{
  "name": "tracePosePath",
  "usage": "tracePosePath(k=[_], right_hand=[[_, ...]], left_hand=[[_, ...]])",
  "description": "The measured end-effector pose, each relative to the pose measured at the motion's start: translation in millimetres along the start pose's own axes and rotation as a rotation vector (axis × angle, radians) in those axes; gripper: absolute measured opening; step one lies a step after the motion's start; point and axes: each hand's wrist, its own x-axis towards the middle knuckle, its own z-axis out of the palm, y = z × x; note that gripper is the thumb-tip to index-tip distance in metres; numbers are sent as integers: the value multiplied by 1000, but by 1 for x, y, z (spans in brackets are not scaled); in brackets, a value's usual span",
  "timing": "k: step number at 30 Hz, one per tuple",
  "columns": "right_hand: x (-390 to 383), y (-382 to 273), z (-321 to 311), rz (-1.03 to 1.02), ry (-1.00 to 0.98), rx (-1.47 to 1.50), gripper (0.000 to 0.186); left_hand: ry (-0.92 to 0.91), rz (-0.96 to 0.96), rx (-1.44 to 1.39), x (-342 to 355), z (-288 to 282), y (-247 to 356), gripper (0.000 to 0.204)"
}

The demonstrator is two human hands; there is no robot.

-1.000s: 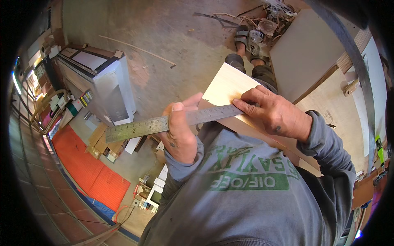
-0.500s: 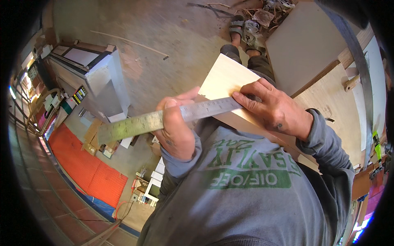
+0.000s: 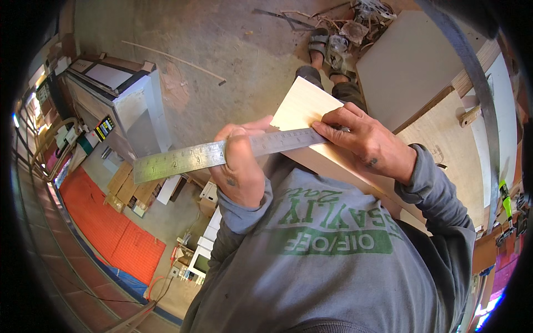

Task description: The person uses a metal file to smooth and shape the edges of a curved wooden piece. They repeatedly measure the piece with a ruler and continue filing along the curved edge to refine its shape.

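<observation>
One bare left hand (image 3: 242, 172) is closed around a long, flat silver metal ruler (image 3: 189, 161) whose long axis runs rightward over a pale rectangular wooden board (image 3: 303, 105); the right hand (image 3: 369, 141) curls nearest that end, its exact hold unclear.

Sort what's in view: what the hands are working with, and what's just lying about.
In use:
ruler, gripped by the left hand
board, under the right hand

Lying about:
thin strip on the floor
orange sheet
cardboard
scrap pile
</observation>
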Motion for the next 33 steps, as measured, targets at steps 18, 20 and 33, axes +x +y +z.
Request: tracePosePath(k=[18, 20, 33], right_hand=[[2, -6, 2, 7, -1, -53, 60], [2, -8, 2, -23, 33, -89, 47], [5, -5, 1, -8, 0, -102, 49]], left_hand=[[5, 109, 165, 8, -4, -18, 11], [-20, 234, 244, 6, -4, -15, 13], [28, -88, 8, 11, 2, 6, 34]])
